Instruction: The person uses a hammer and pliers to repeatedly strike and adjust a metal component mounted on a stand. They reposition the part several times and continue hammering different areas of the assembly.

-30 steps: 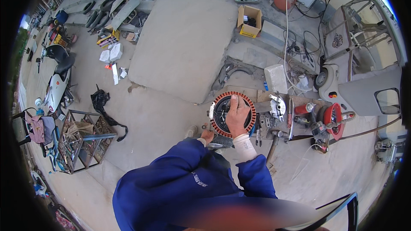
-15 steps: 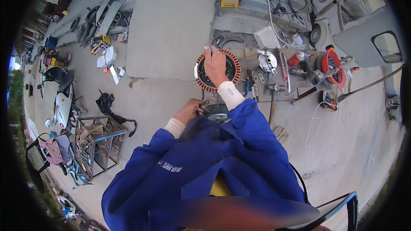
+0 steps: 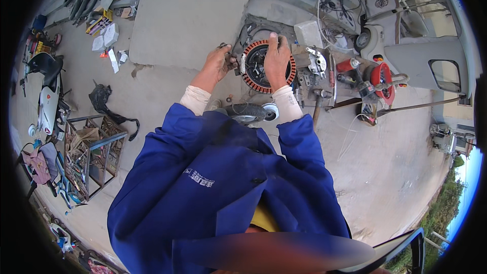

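A round motor stator [image 3: 257, 65], with orange-red copper windings around a black hub, lies at the near end of a cluttered workbench. My right hand [image 3: 277, 62] is closed on its right side, covering part of the hub and rim. Just left of the stator, my left hand [image 3: 217, 64] has its fingers curled together around something small and dark that I cannot make out. Below the stator, close to my body, is a wheel with a black tyre [image 3: 243, 110] and a shiny metal hub [image 3: 270, 112].
On the bench to the right are a metal brake hub plate [image 3: 316, 63], a hammer [image 3: 319, 96], a red can [image 3: 347, 65], a power tool [image 3: 365, 89] and a red bowl [image 3: 383, 83]. A metal rack [image 3: 94, 147] holds tools at left, beside a black plastic bag [image 3: 101, 96].
My left hand has moved up from below the stator to its left side. My right hand has slid from the stator's middle to its right side. The whole view has shifted.
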Tool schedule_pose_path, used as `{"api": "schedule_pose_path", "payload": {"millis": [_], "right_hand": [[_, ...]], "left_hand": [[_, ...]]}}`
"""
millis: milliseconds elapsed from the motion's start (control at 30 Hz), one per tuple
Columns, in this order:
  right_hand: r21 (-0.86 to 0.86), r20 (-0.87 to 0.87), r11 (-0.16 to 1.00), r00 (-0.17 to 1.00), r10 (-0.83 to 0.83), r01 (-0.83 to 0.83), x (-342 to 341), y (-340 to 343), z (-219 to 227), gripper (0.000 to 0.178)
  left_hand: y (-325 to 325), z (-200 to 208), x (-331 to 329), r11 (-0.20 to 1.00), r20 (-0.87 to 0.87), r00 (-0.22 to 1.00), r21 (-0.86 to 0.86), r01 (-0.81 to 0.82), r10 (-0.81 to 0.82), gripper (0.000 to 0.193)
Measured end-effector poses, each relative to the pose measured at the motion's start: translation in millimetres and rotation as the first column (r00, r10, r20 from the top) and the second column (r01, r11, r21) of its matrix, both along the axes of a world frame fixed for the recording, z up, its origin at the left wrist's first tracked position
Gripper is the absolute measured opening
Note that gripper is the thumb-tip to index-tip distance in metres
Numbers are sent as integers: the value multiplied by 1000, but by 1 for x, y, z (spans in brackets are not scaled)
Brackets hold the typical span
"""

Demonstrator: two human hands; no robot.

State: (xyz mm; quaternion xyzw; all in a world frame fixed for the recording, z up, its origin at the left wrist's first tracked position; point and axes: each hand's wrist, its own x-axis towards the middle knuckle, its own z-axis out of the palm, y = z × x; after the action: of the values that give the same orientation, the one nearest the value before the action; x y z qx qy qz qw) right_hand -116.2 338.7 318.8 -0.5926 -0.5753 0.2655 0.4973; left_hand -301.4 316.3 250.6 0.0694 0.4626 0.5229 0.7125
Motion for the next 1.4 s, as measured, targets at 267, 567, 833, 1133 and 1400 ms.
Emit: {"api": "schedule_pose_path", "payload": {"millis": [267, 567, 833, 1133, 1400], "right_hand": [[-107, -231, 994, 971, -61, 37, -4, 2, -11, 43], [-61, -339, 991, 931, -133, 120, -10, -4, -11, 34], [17, -467, 989, 876, -124, 149, 1, -17, -13, 39], [89, -569, 995, 818, 81, -37, 30, -40, -9, 38], [126, -630, 951, 718, 297, -283, 49, -64, 15, 36]], "left_hand": [[92, -121, -14, 996, -177, 984, 91, -10, 26, 34], [54, -177, 4, 935, -615, 769, 142, 326, -175, 55], [38, -116, -10, 904, -517, 835, 241, 353, -188, 54], [37, -51, -11, 753, -471, 753, 242, 611, -459, 57], [31, -15, 23, 586, -571, 599, 238, 775, -561, 65]]}}
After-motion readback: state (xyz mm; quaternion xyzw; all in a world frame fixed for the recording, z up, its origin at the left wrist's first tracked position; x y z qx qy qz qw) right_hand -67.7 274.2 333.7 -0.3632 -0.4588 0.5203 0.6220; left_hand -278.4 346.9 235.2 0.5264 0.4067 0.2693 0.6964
